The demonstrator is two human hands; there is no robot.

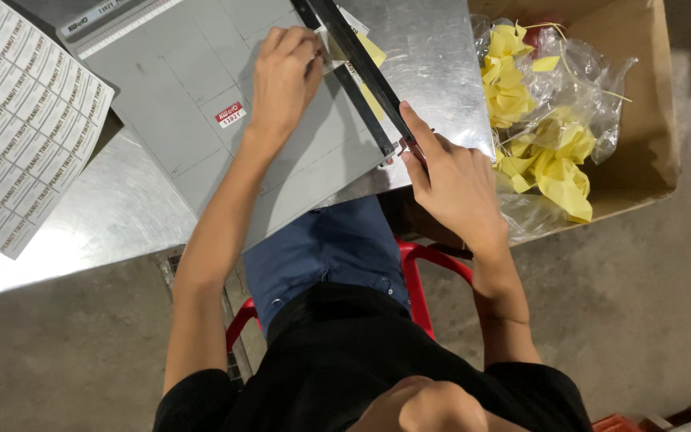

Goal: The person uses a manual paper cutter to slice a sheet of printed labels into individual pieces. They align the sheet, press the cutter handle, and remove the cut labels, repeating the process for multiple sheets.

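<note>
The left hand (pixel 283 78) lies flat and curled over a small white slip of paper (pixel 331 50) on the grey bed of a paper trimmer (pixel 201 104), fingertips pressing the slip against the black cutting arm (pixel 355 68) near the trimmer's far right edge; the right hand (pixel 451 180) is closed loosely around the near end of that arm, index finger stretched along it, at the trimmer's near right corner; yellow paper (pixel 373 54) shows just beyond the blade on the steel table (pixel 97 224). The slip sits touching the blade line, so a clean cut probably calls for steady downward pressure from the left fingers, kept clear of the edge, and one even pull on the arm; any slide of the slip would likely skew the cut. A sheet of printed labels (pixel 17 120) lies at the table's left edge; a cardboard box (pixel 641 104) with a clear bag of crumpled yellow offcuts (pixel 549 156) stands beside the table's right edge.
</note>
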